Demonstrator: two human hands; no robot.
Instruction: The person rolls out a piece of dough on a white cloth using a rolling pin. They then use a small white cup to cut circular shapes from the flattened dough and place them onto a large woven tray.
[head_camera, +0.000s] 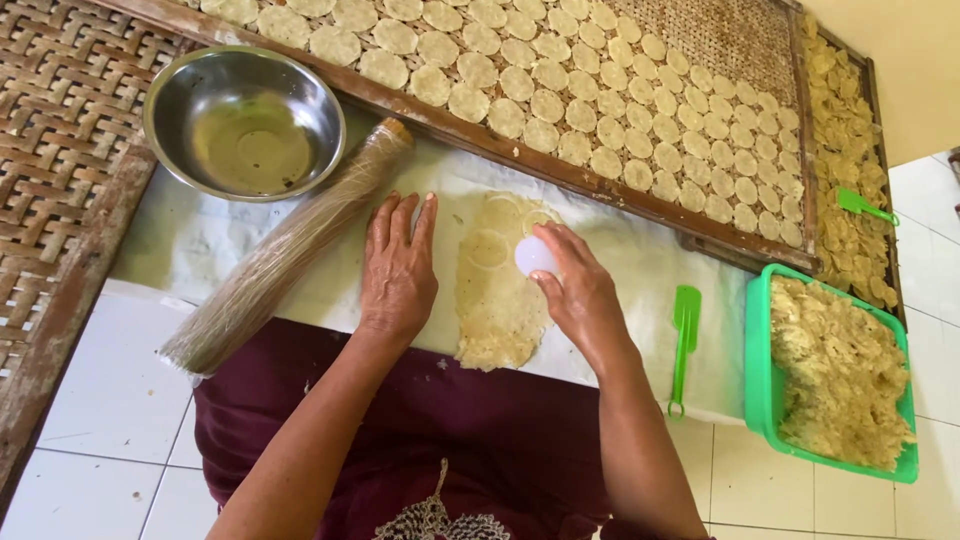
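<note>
Two hands work over a flattened sheet of pale dough (500, 295) lying near the middle of the white cloth (200, 245), its lower end at the cloth's near edge. Our right hand (575, 290) has its fingers closed around a small round white cutter (533, 256), pressing it onto the sheet's upper right part, just beside ring marks already cut there. Our left hand (398, 265) lies flat on the cloth with fingers together, touching the sheet's left edge. Left of that hand a plastic-wrapped rolling pin (290, 245) lies slantwise, its top end near a steel bowl (245, 122). Along the cloth's far edge a woven tray (740, 40) carries rows of cut rounds (560, 80). At the right edge lie a green spatula (684, 345) and a green tub (765, 390) of crumbly dough.
</note>
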